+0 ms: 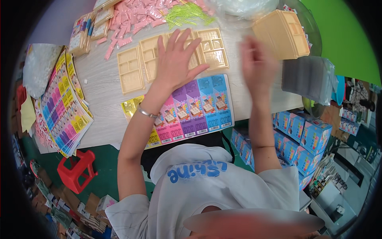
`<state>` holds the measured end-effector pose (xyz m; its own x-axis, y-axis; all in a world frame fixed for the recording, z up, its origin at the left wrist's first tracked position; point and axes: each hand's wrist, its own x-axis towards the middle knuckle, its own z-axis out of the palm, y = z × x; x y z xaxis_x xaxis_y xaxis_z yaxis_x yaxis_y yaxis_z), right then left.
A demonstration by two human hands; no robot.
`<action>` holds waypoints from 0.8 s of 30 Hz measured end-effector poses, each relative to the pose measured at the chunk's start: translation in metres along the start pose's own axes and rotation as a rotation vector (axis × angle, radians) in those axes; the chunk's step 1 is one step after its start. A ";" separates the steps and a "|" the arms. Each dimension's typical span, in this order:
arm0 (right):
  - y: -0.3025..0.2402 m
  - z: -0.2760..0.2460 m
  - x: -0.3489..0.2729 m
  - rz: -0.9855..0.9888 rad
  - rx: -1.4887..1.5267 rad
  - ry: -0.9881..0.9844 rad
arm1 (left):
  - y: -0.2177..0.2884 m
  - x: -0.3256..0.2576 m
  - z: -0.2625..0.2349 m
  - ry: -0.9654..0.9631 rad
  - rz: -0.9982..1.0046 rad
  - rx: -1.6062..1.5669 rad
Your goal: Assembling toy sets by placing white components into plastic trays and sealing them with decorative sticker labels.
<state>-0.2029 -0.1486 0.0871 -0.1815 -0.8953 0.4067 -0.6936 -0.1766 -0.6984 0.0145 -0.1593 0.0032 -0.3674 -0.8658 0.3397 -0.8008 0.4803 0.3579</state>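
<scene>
Beige compartmented plastic trays point(131, 78) lay under the splayed left hand point(175, 59); the right hand point(258, 63) blurred, its grip I couldn't tell

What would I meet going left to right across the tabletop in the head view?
Piled colourful sheets, leftmost beige tray in the row, left hand, blurred right hand, greyish see-through plastic stack.

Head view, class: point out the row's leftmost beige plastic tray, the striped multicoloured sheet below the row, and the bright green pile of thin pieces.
Leftmost beige plastic tray point(131, 71), head view: compartmented middle.
Striped multicoloured sheet point(193, 118), head view: purple stripe.
Bright green pile point(188, 15), head view: middle of the heap.
</scene>
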 end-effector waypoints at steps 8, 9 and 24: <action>0.060 -0.117 0.093 0.057 -0.910 -0.129 | 0.026 0.024 0.047 -0.020 -0.069 0.082; 0.068 -0.116 0.092 0.055 -0.923 -0.117 | 0.023 0.022 0.048 -0.009 -0.062 0.071; 0.066 -0.102 0.089 -0.297 -0.708 0.033 | 0.024 0.015 0.045 -0.007 -0.067 0.035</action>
<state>-0.3364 -0.1981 0.1372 0.0695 -0.8368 0.5431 -0.9954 -0.0940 -0.0174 -0.0319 -0.1673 -0.0221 -0.3157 -0.8969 0.3097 -0.8398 0.4160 0.3488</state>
